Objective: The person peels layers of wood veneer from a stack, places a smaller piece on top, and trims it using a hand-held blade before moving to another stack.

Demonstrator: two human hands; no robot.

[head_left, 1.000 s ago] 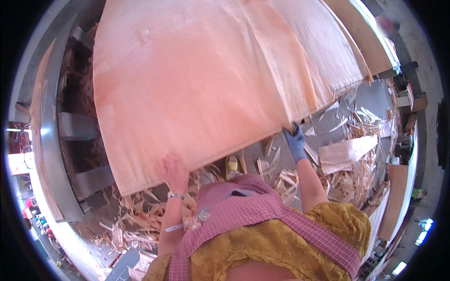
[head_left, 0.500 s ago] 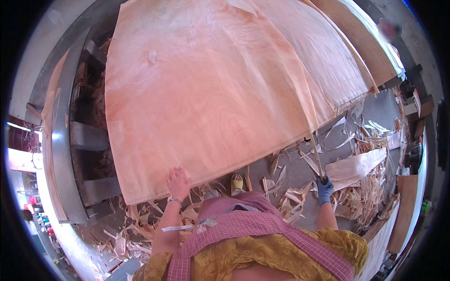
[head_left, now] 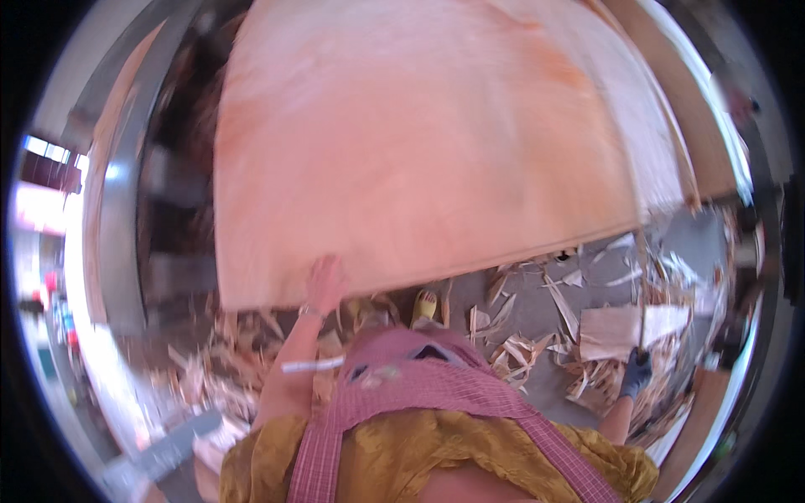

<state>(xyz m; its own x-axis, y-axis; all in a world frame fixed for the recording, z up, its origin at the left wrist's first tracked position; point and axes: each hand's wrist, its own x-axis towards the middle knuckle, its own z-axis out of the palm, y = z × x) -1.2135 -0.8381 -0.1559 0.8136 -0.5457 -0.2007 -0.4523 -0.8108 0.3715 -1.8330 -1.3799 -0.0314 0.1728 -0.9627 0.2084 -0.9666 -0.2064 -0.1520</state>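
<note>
A large, thin sheet of pinkish wood veneer spreads out in front of me, slightly blurred, on top of other sheets. My bare left hand lies with its palm down on the sheet close to its near edge, fingers loosely spread. Out to the right, past the sheet's near right corner, is my right hand in a blue-grey glove. Its fingers are closed round the lower end of a long, narrow wooden strip, which runs up to that corner. Whether the strip touches the sheet I cannot tell.
Torn veneer scraps litter the floor around my feet, with a broader piece near my right hand. A metal frame rail runs along the left, with dark gaps beside it. More veneer sheets lie at the far right.
My right hand has moved outward to the right with the strip, which now stands more upright. The sheet's right corner sits farther right. My left hand stays on the sheet; the whole view has shifted.
</note>
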